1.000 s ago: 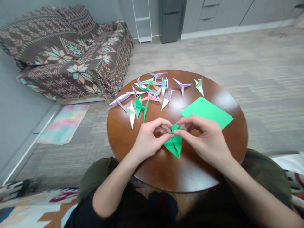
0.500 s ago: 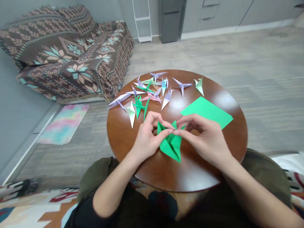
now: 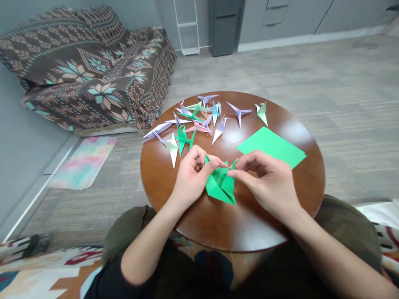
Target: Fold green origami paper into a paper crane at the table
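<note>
A partly folded sheet of green origami paper [image 3: 220, 186] is held between both hands above the near middle of the round table. My left hand [image 3: 193, 176] pinches its left and upper edge, the thumb on top and the fingers behind. At its upper right corner, my right hand [image 3: 264, 176] grips a pointed flap between thumb and forefinger. The paper's lower tip points toward me, with creases and loose flaps showing. Just beyond my left hand lies a green paper crane [image 3: 183, 140]. A stack of flat green paper [image 3: 271, 145] rests beyond my right hand.
Several folded cranes in purple, green, blue and pink, among them a pink crane [image 3: 198, 127], cover the far left of the brown table [image 3: 218, 226]. A pale green crane [image 3: 262, 112] sits at the far right. Behind stands a sofa [image 3: 102, 79] under a patterned cover.
The green paper has shifted slightly away from me, and its front looks flatter. My left thumb has moved back from the middle toward the left edge, while my right hand still pinches the right side.
</note>
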Motion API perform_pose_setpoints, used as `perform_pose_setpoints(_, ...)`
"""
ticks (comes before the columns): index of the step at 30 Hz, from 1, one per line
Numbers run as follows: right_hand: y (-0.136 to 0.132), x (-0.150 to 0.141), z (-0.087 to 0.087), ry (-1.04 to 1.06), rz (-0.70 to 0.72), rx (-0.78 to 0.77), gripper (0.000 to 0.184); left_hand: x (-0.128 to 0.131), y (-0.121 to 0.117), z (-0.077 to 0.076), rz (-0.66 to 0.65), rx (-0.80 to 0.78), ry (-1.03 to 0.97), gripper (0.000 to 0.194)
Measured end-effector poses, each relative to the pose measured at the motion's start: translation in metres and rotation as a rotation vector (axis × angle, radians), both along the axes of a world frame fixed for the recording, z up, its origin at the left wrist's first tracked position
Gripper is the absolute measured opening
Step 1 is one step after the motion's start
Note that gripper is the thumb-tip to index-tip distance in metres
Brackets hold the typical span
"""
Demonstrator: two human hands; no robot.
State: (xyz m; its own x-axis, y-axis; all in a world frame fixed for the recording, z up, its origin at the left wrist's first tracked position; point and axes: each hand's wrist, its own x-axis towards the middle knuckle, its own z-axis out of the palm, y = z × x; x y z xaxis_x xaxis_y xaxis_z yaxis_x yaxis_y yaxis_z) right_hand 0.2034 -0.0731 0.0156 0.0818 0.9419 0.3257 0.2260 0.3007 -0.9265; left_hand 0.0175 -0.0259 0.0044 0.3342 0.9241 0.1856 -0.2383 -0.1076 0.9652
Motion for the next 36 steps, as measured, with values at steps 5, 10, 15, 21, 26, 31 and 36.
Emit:
perform_pose_setpoints(5,-0.002,-0.001,0.001,-0.010,-0.038,0.036,0.017,-0.002,0.001,0.004,0.100,-0.015,0.035,0.037)
perform_pose_setpoints(10,-0.003,0.000,0.001,-0.037,-0.064,0.081,0.017,-0.006,0.004,-0.001,0.068,-0.108,-0.046,0.030)
perform_pose_setpoints(15,-0.004,-0.002,0.000,-0.024,-0.111,0.155,0.019,-0.009,0.005,-0.002,0.048,-0.177,-0.091,0.032)
perform_pose_setpoints(21,-0.009,-0.002,0.001,-0.031,-0.138,0.177,0.017,-0.011,0.006,-0.003,0.025,-0.121,-0.049,0.030)
perform_pose_setpoints(26,-0.010,-0.003,0.004,-0.127,-0.140,0.256,0.014,-0.010,0.006,-0.004,0.049,-0.090,-0.011,0.029)
perform_pose_setpoints(31,-0.009,-0.004,0.007,-0.155,-0.115,0.273,0.015,-0.007,0.003,0.000,0.049,-0.099,0.008,0.035)
perform_pose_setpoints(36,-0.007,-0.003,0.008,-0.161,-0.087,0.196,0.010,-0.006,-0.002,0.006,-0.012,-0.016,0.071,0.027)
